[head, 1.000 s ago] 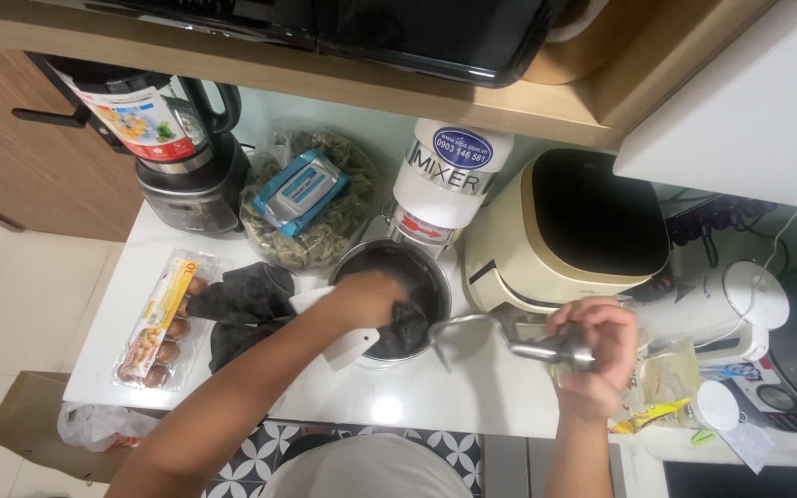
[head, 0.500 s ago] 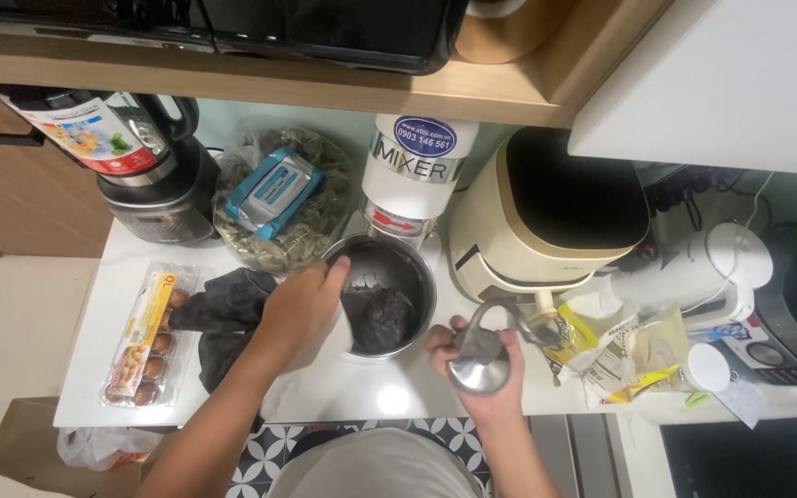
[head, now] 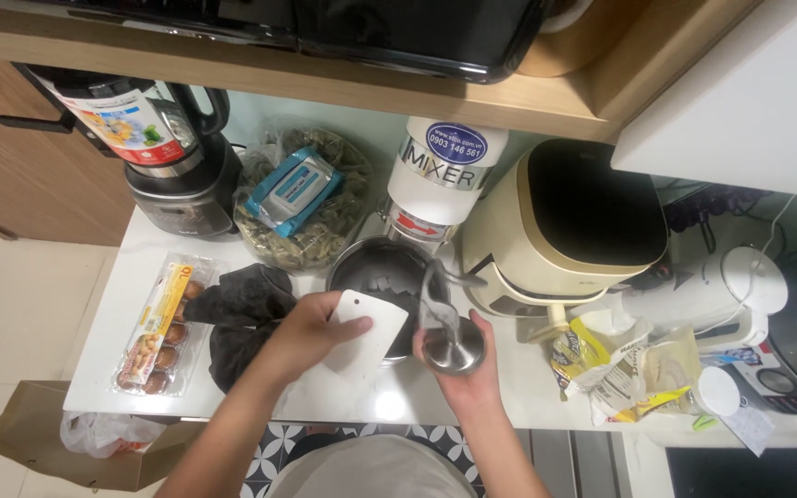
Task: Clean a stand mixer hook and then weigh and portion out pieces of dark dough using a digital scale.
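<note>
Nearest, the left hand (head: 311, 325) pinches a flat white plastic scraper (head: 368, 334) over the white tabletop (head: 131, 304). Beside it, the right hand (head: 466, 367) is clamped on a metal whisk attachment (head: 447, 327). Both hover at the steel mixing bowl's (head: 373, 269) rim; beyond stands a cream appliance (head: 565, 226).

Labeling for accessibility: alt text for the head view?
Left hand holds a white scraper and right hand a metal mixer attachment, both over a steel bowl on a cluttered white counter.
</note>
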